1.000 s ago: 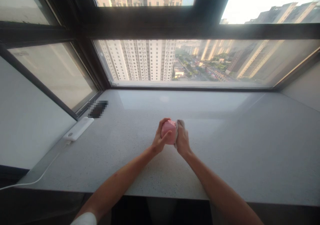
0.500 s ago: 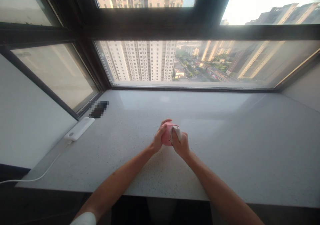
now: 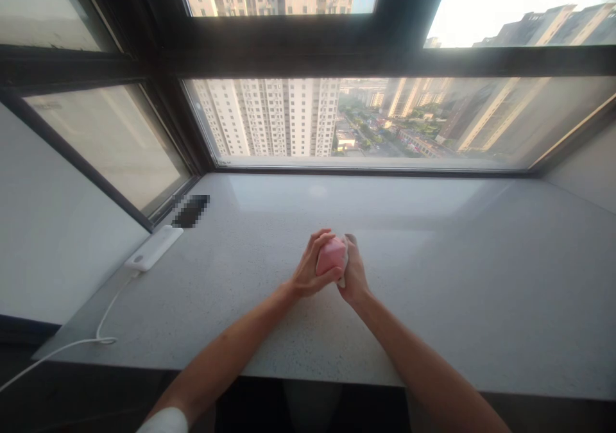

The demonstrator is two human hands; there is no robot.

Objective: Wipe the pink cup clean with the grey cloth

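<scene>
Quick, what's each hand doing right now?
Left hand: closed around a pink, roughly rounded object, material unclear.
Right hand: holding a crumpled, pale grey cloth against the object's right side; its fingertips are hidden.

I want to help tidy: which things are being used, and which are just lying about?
In use:
small pink roundish object, left hand
pale grey cloth, right hand

Lying about:
long white plastic box
thin white cable
dark object, blurred out

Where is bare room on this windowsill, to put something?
Free: right of the right grip, up to the right wall; also between the pink object and the window frame. Crowded: left side, with white device, cable, dark item.
</scene>
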